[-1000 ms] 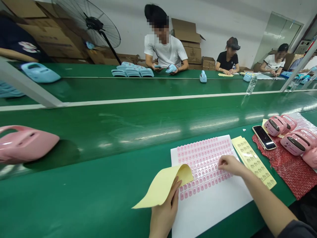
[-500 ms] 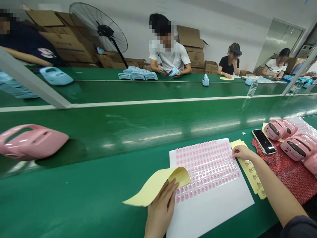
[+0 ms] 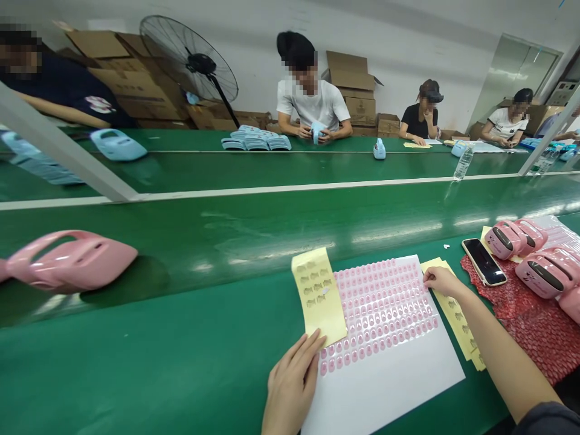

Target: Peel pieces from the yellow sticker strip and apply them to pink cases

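A white sheet (image 3: 389, 386) with rows of small pink stickers (image 3: 385, 308) lies on the green table. Over its left edge rests a yellow sticker sheet (image 3: 321, 296) with printed grey shapes on its upper part. The fingertips of my left hand (image 3: 292, 377) lie on the yellow sheet's lower edge, fingers stretched out. At the white sheet's upper right edge, my right hand (image 3: 437, 281) has its fingertips pinched together; what is between them is too small to make out. More yellow sheets (image 3: 457, 320) lie under and beside my right wrist.
At the right are a phone (image 3: 484, 261), red bubble wrap (image 3: 530, 326) and several pink devices (image 3: 548, 272). A pink device (image 3: 77, 260) sits at the left. Across the table are people, blue devices (image 3: 118, 145), a bottle (image 3: 463, 163) and a slanted metal post (image 3: 67, 145).
The yellow sheet, curled over my left hand before, now lies flatter and further up with its printed side showing. My right hand stays nearly in place. The view has shifted slightly.
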The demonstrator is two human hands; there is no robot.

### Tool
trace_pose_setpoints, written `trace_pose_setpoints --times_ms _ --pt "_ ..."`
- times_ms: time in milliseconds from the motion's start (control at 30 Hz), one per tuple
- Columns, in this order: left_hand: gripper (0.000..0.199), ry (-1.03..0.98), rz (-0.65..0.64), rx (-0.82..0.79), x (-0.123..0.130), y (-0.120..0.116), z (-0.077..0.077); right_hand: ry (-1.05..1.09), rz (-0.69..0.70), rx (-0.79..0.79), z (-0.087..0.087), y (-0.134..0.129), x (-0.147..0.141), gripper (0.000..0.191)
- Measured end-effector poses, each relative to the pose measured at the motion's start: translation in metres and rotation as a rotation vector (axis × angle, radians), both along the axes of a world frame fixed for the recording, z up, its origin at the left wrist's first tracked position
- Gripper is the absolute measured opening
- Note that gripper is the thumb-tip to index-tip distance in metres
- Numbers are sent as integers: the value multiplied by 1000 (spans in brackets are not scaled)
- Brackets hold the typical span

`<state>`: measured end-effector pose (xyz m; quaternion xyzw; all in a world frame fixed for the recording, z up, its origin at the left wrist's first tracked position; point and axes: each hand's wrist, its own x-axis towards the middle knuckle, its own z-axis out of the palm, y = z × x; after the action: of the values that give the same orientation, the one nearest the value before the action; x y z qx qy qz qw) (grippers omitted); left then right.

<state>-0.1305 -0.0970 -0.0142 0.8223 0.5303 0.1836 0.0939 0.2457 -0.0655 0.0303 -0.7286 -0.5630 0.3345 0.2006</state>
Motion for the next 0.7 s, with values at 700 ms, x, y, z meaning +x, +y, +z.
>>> trace_pose_setpoints --times_ms 700 --pt "36 -23 11 -32 -2 -3 3 -132 -29 37 9 -10 -16 13"
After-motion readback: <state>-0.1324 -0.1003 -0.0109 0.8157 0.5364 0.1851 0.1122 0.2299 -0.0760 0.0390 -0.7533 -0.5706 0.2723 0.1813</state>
